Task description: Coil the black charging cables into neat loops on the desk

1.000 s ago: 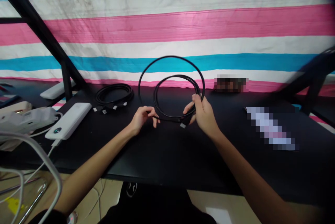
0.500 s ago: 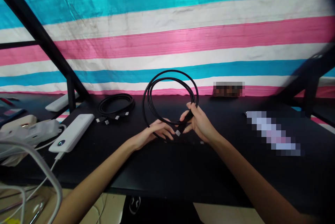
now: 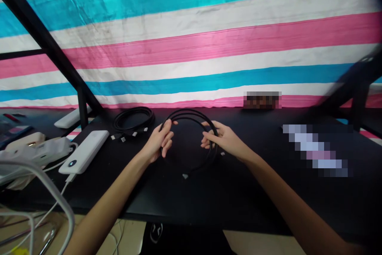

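Between my two hands is a black cable (image 3: 191, 112) wound into a loop of several turns. My left hand (image 3: 160, 140) pinches the loop's left side, fingers curled around it. On the right side, my right hand (image 3: 219, 137) grips the coil between thumb and fingers. A light metal connector (image 3: 185, 176) shows at the loop's near side, low over the black table. Another small light tip (image 3: 222, 153) lies just right of the coil. A second coil of black cable (image 3: 134, 117) rests on the table behind my left hand, its several connector ends pointing toward me.
A white power bank (image 3: 85, 151) with a cable plugged in lies left on the black table (image 3: 167, 203). Further left are a white power strip (image 3: 53, 149) and thick white cable (image 3: 56, 195). A blurred-out strip (image 3: 313, 149) lies right. Striped sheeting (image 3: 209, 48) hangs behind.
The coil has come down from a raised, tilted position toward the table. My left hand has moved up and left onto its side; my right hand has shifted slightly down and still holds it.
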Demonstrator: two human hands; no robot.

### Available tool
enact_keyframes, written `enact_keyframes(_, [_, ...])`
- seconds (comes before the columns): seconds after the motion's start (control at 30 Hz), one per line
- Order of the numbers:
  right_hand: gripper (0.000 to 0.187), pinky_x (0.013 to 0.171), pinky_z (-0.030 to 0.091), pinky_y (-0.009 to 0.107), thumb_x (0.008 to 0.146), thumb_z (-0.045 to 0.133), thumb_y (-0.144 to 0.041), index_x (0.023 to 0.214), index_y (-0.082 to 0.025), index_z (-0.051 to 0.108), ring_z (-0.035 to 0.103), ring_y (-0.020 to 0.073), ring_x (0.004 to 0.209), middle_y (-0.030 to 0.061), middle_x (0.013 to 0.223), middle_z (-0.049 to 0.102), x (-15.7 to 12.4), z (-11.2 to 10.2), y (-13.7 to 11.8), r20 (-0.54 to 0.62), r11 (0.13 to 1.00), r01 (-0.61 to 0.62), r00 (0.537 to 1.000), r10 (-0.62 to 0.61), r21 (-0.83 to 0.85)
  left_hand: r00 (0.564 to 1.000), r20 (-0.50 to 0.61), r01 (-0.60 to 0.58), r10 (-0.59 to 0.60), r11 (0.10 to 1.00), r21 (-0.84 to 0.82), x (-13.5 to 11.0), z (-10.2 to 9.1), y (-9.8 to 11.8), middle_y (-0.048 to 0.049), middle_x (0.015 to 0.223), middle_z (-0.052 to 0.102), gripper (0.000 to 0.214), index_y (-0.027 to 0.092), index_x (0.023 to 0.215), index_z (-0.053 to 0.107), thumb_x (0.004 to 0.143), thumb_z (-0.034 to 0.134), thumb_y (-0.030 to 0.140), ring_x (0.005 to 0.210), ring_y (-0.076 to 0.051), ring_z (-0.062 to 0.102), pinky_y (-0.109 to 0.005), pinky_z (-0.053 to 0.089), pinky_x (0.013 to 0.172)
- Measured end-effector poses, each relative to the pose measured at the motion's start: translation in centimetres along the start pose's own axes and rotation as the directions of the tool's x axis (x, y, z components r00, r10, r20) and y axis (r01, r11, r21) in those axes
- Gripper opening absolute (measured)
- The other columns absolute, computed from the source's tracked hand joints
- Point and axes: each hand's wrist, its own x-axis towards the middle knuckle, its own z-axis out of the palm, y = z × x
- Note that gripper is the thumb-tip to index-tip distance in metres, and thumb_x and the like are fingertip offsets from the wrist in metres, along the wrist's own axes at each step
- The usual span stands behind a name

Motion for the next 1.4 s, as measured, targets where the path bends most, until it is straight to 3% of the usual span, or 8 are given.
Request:
enact_keyframes(0.17, [0.061, 0.038, 0.051, 0.020, 0.079, 0.063, -0.034, 0.133, -0.022, 0.038, 0.058, 0.0083, 0.042, 0.0017, 0.079, 0.065, -0.5, 0.8, 0.2, 0.078, 0.997, -0.036, 0.996, 0.041, -0.062, 0.931, 0.251, 0.229, -0.266, 0.959, 0.168, -0.5, 0.9, -1.0, 0.0129, 0.035, 0.032, 0.032, 0.018, 0.084, 0.052, 0.085, 0.050, 0.050, 0.021, -0.002, 0.028, -0.013, 0.016, 0.027])
enact_keyframes(0.37, [0.028, 0.026, 0.028, 0.015, 0.076, 0.062, -0.042, 0.077, -0.016, 0.069, 0.043, 0.0055, 0.035, -0.0025, 0.053, 0.054, -1.0, 1.7, 0.2, 0.073, 0.930, 0.092, 0.995, -0.071, -0.355, 0.959, 0.221, 0.108, -0.178, 0.948, 0.298, -0.4, 2.0, -1.7, 0.0117, 0.030, 0.036, 0.031, 0.016, 0.085, 0.059, 0.080, 0.057, 0.046, 0.020, -0.003, 0.027, -0.015, 0.012, 0.027])
enact_keyframes(0.57, [0.032, 0.025, 0.009, 0.014, 0.077, 0.061, -0.050, 0.070, -0.019, 0.055, 0.014, 0.0023, 0.026, -0.0134, 0.036, 0.022, -0.8, -0.1, -1.4, -0.038, 0.990, -0.040, 0.998, 0.045, 0.132, 0.963, 0.239, 0.115, -0.122, 0.992, 0.042, 0.1, 1.5, -1.5, 0.0130, 0.028, 0.026, 0.032, 0.016, 0.072, 0.057, 0.083, 0.055, 0.046, 0.020, -0.004, 0.027, -0.016, 0.022, 0.029])
enact_keyframes(0.83, [0.032, 0.024, 0.008, 0.015, 0.077, 0.063, -0.050, 0.077, -0.021, 0.051, 0.012, 0.0035, 0.027, -0.0129, 0.036, 0.026, -0.5, 0.6, -1.2, -0.279, 0.853, 0.152, 0.960, -0.008, 0.499, 0.974, 0.221, -0.037, 0.056, 0.995, -0.089, 0.3, 2.3, -2.3, 0.0104, 0.031, 0.031, 0.038, 0.017, 0.070, 0.048, 0.088, 0.043, 0.050, 0.044, -0.013, 0.060, -0.022, 0.047, 0.056])
enact_keyframes(0.93, [0.030, 0.025, 0.011, 0.015, 0.078, 0.061, -0.049, 0.076, -0.021, 0.050, 0.013, 0.0033, 0.028, -0.0126, 0.037, 0.027, -0.1, 1.1, -0.6, -0.282, 0.842, 0.146, 0.959, 0.008, 0.520, 0.983, 0.176, -0.026, 0.053, 0.988, -0.153, 0.1, 2.5, -2.6, 0.0125, 0.031, 0.029, 0.036, 0.020, 0.081, 0.046, 0.089, 0.038, 0.053, 0.030, -0.011, 0.049, -0.019, 0.042, 0.043])
enact_keyframes(1.17, [0.033, 0.028, 0.031, 0.019, 0.075, 0.064, -0.042, 0.097, -0.017, 0.061, 0.037, 0.0054, 0.029, -0.0068, 0.051, 0.052, 0.0, 0.1, 0.0, -0.230, 0.995, 0.093, 0.968, -0.098, -0.034, 0.961, 0.250, 0.151, -0.118, 0.982, -0.115, -0.1, 1.4, -1.4, 0.0141, 0.032, 0.027, 0.029, 0.021, 0.084, 0.047, 0.088, 0.044, 0.049, 0.022, -0.003, 0.012, -0.012, 0.018, 0.025])
enact_keyframes(1.3, [0.037, 0.046, 0.045, 0.025, 0.074, 0.065, -0.041, 0.102, -0.018, 0.065, 0.054, 0.0119, 0.045, -0.0011, 0.060, 0.062, -0.3, 0.6, 0.7, -0.199, 0.882, 0.153, 0.943, -0.265, -0.446, 0.921, 0.312, 0.248, -0.236, 0.969, 0.000, -0.5, 1.5, -1.5, 0.0142, 0.033, 0.027, 0.029, 0.021, 0.088, 0.049, 0.089, 0.043, 0.049, 0.022, -0.003, 0.013, -0.012, 0.019, 0.025])
enact_keyframes(1.4, [0.025, 0.068, 0.050, 0.031, 0.078, 0.061, -0.038, 0.093, -0.020, 0.069, 0.063, 0.0167, 0.065, 0.0021, 0.070, 0.068, -0.5, 1.5, 1.0, -0.046, 0.812, 0.264, 0.941, -0.336, -0.520, 0.863, 0.407, 0.275, -0.301, 0.954, 0.124, -0.8, 1.8, -1.8, 0.0140, 0.037, 0.031, 0.032, 0.020, 0.098, 0.051, 0.088, 0.044, 0.050, 0.022, -0.003, 0.016, -0.013, 0.023, 0.025])
